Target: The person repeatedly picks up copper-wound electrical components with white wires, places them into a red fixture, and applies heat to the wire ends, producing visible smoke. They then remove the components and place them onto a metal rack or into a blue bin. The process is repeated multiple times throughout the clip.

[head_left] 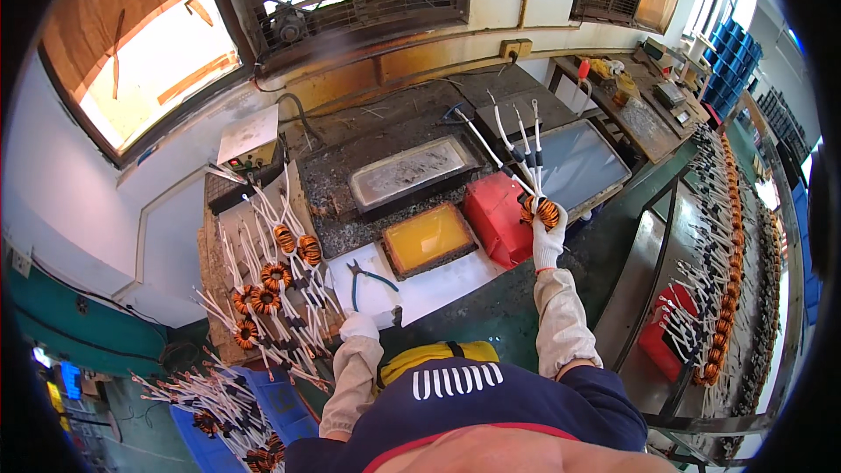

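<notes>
My right hand (548,241), in a white glove, is closed around a copper-wound toroidal coil (545,211). White leads with black sleeves and metal ends stand up from this coil, above and beside a red container (498,219). My left hand (358,327), gloved too, is low at the near edge of the bench, between the coil pile and a white sheet (429,291). Its fingers are not clear, and a small dark piece (397,316) lies just to its right. Pliers with blue-green handles (371,277) rest on the sheet, beyond my left hand.
Beyond the sheet are a tray of amber material (429,240) and a metal-filled trough (412,172). More coils (266,300) lie on a board at left, with others in a blue bin (285,405). A grey-surfaced tray (583,162) stands right; coils line a rack (725,298).
</notes>
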A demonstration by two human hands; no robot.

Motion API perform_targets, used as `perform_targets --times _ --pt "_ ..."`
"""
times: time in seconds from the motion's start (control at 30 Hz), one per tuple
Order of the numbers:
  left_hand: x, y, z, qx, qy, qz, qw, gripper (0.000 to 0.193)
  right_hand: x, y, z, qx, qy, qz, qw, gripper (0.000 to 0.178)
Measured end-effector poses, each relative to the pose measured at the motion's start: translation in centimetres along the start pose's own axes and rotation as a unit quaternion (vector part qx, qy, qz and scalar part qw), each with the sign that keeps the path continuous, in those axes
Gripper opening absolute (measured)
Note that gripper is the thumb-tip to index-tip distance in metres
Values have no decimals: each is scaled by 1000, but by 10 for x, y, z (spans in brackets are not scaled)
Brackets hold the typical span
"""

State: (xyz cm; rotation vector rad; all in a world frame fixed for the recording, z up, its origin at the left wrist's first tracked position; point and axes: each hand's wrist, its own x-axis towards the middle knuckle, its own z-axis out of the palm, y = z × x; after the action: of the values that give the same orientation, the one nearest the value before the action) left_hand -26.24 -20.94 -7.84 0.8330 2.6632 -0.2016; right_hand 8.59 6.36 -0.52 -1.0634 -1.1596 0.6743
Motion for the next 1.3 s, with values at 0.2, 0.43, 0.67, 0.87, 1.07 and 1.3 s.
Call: perform_targets --times 0.2,0.43,0.67,0.87,1.07,1.3 --pt "0 -1 1 -13 1 5 1000 47 0 -4 0 -16 6 2 1000 41" --pt "1 -2 0 7 -10 2 1000 58 1 1 -2 -15 -9 -11 1000 40" --pt "0 1 -3 12 -12 7 1000 53 0 -2 -3 -26 12 -28 999 38" --pt "-5 -4 -9 3 -10 11 1000 50 -1 -20 3 -61 12 12 998 38" --pt "-12 -1 -22 -10 -32 23 999 59 10 -15 -7 -99 18 47 994 38" --pt "-20 -3 -46 55 -74 104 990 65 15 -86 -50 -213 -3 -21 977 41"
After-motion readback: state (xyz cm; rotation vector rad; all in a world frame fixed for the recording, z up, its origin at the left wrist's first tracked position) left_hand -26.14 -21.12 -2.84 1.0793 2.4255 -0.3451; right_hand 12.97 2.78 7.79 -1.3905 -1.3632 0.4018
